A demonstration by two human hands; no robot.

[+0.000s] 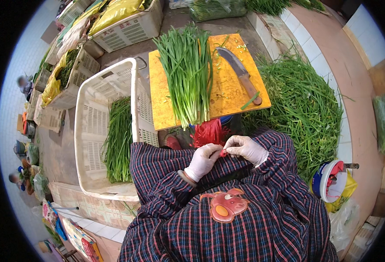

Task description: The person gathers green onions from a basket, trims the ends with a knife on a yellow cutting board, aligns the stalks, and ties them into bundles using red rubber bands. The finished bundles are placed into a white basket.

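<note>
White gloves cover both hands, which meet above my lap. My left hand (204, 160) and my right hand (246, 149) pinch a small piece of red string (223, 153) between their fingertips. Just beyond them hangs a bundle of red plastic strips (209, 132). A thick bunch of green garlic chives (188, 75) lies on the yellow cutting board (223, 109), its pale cut ends towards me. To its right rests a knife with a wooden handle (240, 73), a loose green leaf across the handle. Small green scraps dot the board.
At left stands a white plastic crate (135, 98) holding more chives (118, 140). A large heap of loose chives (300, 108) lies at right, near a white bucket (335, 181). Filled crates (130, 32) line the upper left. Two people (24, 85) are far off at the left.
</note>
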